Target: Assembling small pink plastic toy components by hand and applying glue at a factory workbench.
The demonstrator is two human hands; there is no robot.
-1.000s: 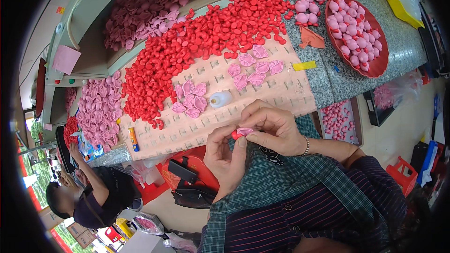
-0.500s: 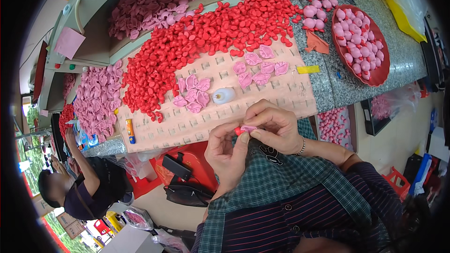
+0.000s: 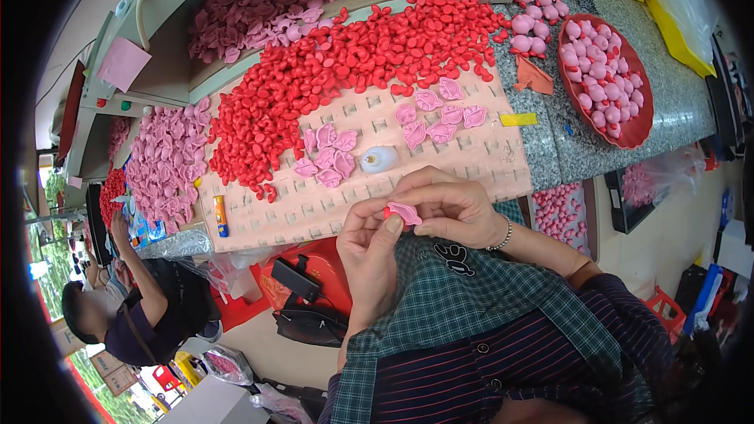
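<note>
My left hand (image 3: 369, 245) pinches a small red piece (image 3: 387, 212) between thumb and fingertips, most of it hidden. Against it sits a pink shell-shaped piece (image 3: 405, 213), its hollow rim showing, gripped by the fingers of my right hand (image 3: 455, 208). Both hands meet in front of my apron at the table's near edge. Just beyond them stands a small whitish bottle (image 3: 378, 159) with a thin metal tip. Two groups of pink shell pieces, one left (image 3: 328, 157) and one right (image 3: 441, 114), lie on the peach mat (image 3: 471, 165).
A big heap of red pieces (image 3: 353, 55) spreads along the mat's far side. Pink pieces (image 3: 169, 161) are piled at left, near a glue stick (image 3: 221, 216). A red bowl (image 3: 628, 129) of assembled pink pieces is at right. Another person (image 3: 149, 298) works at far left.
My hands have shifted slightly left, and the pink piece has turned so more of its hollow side shows. Less of the red piece is visible. The view has tilted a little.
</note>
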